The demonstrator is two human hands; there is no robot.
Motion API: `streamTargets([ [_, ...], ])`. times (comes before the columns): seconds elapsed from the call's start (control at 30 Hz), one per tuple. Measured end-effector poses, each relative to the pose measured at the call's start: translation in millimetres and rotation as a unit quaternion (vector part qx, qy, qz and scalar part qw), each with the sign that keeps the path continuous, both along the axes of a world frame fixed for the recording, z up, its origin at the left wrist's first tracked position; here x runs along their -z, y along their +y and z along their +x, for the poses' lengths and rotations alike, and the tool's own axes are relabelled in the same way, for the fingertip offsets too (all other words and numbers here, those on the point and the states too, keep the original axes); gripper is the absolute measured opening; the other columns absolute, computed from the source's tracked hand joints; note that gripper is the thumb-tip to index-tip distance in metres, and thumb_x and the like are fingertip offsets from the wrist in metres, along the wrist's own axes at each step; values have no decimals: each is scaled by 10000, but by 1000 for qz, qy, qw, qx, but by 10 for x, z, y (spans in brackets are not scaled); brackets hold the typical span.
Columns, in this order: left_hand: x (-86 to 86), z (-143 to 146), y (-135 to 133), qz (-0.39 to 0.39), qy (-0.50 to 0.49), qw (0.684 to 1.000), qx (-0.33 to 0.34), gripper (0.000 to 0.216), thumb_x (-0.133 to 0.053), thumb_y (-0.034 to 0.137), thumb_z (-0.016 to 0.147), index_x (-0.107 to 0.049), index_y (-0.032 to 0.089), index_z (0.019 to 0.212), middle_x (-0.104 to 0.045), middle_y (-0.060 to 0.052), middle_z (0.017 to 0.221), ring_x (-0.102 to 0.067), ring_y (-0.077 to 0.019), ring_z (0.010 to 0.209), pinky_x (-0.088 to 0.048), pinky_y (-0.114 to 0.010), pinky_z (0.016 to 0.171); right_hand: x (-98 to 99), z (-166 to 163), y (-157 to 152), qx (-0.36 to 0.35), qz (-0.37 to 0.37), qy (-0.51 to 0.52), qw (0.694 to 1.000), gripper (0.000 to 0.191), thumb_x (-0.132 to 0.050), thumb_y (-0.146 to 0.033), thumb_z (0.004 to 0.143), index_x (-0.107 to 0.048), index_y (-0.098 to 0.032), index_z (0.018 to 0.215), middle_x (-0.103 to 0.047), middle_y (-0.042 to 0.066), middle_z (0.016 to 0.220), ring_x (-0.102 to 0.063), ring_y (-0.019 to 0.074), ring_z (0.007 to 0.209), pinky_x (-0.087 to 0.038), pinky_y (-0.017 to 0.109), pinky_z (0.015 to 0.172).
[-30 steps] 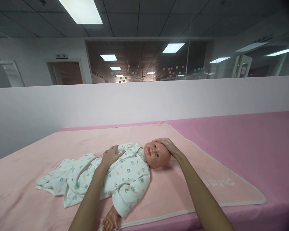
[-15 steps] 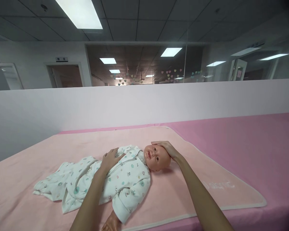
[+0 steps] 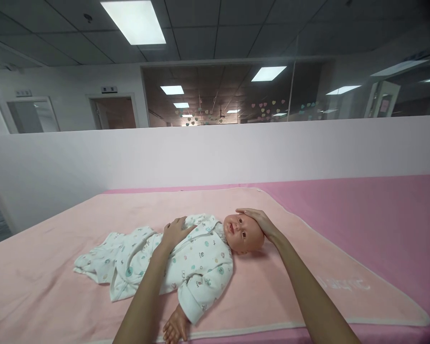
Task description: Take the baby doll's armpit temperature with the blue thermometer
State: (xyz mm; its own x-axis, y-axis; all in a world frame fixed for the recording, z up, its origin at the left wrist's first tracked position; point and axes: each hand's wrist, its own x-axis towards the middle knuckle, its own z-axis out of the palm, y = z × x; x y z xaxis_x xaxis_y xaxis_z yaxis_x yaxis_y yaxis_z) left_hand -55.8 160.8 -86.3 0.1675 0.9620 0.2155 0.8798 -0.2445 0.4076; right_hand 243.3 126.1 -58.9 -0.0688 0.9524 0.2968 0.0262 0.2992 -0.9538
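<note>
A baby doll (image 3: 244, 234) lies on its back with its head to the right, dressed in a white patterned gown (image 3: 204, 255). Flat across the gown's front rests my left hand (image 3: 176, 233), fingers stretched out. My right hand (image 3: 260, 220) lies over the top of the doll's head, its fingers extended along the curve and gripping nothing. One doll hand (image 3: 176, 326) sticks out of the near sleeve. The lower gown spreads to the left, and no doll legs show.
Under the doll is a peach blanket (image 3: 272, 291) with a pale edge, laid over a pink cover (image 3: 380, 224). A low white wall (image 3: 215, 155) stands behind. Beyond it are a glass window (image 3: 222, 95) and a doorway (image 3: 115, 113).
The whole view has shifted, so the doll and both hands appear slightly farther right. My hands keep their places on the doll's body and head.
</note>
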Motion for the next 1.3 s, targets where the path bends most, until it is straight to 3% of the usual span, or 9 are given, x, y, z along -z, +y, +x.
streamTargets([
  [0.1,12,-5,16,-2,-2,1000,0,686,-319,646,715,-412,191,1221,-445,-120,1272,-405,-271,1153,-211,-439,979,24,14,34,11,6,-5,1000,314,-604,-366,675,-658,-209,941,-586,36,1126,-481,211,1099,-346,332,960],
  [0.3,21,-9,19,-3,-4,1000,-4,691,-324,646,708,-409,195,1226,-449,-117,1269,-406,-276,1154,-216,-443,976,62,13,60,0,-33,5,999,402,-553,-489,692,-686,-145,853,-663,75,937,-585,232,917,-414,348,862],
  [0.47,8,-5,-1,-7,-3,1000,-3,690,-320,643,711,-397,200,1234,-439,-111,1282,-397,-270,1165,-214,-437,981,66,9,54,5,-25,10,1000,416,-548,-507,700,-676,-166,900,-641,63,1012,-560,223,976,-396,325,885],
  [0.9,10,9,1,-3,-2,1000,-8,684,-323,630,715,-400,189,1232,-434,-122,1287,-386,-268,1175,-189,-455,995,50,8,27,21,-23,-8,999,508,-506,-574,702,-683,-135,886,-664,86,922,-580,238,909,-408,337,847],
  [1.0,7,8,-5,-1,-16,1000,-24,673,-329,646,704,-420,214,1213,-452,-117,1273,-381,-290,1176,-147,-508,992,76,3,58,39,-6,0,999,483,-515,-569,698,-685,-149,865,-657,72,957,-562,231,957,-382,328,887],
  [1.13,20,-12,3,-11,-38,995,-91,607,-348,606,716,-471,210,1160,-518,-135,1202,-396,-347,1149,-90,-600,950,172,-4,135,60,-17,47,997,471,-531,-571,678,-681,-160,853,-648,62,986,-556,230,976,-392,317,881],
  [1.2,24,-22,6,-10,-57,992,-110,568,-379,550,729,-470,193,1162,-520,-148,1193,-402,-344,1145,-84,-596,955,224,-7,174,79,-26,67,994,475,-527,-568,675,-675,-156,860,-652,64,971,-560,233,969,-403,314,866],
  [1.3,-20,-15,-45,59,-119,987,-91,539,-426,458,747,-417,197,1218,-418,-128,1293,-352,-295,1195,-122,-522,998,256,-9,215,128,-17,86,988,479,-502,-546,691,-643,-159,935,-656,60,946,-560,225,968,-408,311,854],
])
